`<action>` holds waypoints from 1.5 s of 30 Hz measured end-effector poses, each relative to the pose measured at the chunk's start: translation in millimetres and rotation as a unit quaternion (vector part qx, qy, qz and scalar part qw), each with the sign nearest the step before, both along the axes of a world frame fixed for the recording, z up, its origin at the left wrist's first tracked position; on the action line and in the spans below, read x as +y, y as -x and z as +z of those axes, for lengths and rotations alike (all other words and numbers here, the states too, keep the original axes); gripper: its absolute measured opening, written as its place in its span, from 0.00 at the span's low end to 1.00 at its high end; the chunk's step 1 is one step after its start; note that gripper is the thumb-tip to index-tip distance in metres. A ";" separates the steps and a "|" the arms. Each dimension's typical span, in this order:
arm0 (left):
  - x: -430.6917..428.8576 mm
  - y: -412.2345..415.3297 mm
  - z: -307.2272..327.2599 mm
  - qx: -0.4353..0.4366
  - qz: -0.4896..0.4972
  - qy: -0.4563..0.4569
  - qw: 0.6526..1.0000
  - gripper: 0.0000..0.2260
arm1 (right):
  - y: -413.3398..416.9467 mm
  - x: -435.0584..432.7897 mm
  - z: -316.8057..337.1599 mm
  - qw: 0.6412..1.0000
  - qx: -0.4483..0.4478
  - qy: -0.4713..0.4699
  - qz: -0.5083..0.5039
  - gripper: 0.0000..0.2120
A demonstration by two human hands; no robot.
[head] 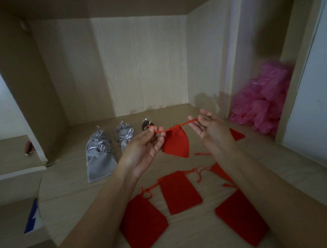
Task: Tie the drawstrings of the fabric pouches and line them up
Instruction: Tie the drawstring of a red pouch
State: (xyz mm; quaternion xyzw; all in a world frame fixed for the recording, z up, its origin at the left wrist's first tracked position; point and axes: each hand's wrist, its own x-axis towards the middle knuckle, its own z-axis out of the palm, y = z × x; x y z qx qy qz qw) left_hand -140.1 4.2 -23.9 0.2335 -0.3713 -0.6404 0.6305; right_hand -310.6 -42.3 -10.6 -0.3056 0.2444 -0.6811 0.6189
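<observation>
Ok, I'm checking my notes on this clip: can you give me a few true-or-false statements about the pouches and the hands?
The left hand and right hand each pinch the drawstring of a red pouch hanging between them. True.
The grey pouches lie to the right of it. False: they lie to its left.
Other red pouches lie flat on the wooden surface. True.
The crumpled plastic at the right is blue. False: it is pink.

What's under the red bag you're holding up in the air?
Under the held red pouch lies the wooden shelf, with a red drawstring lying just to its right. The patch of shelf right behind the pouch is covered.
</observation>
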 end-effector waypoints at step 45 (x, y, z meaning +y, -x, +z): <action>-1.4 -9.9 -5.3 -0.181 0.069 0.068 0.979 0.07 | -5.2 15.9 -6.5 0.877 0.415 0.089 0.224 0.06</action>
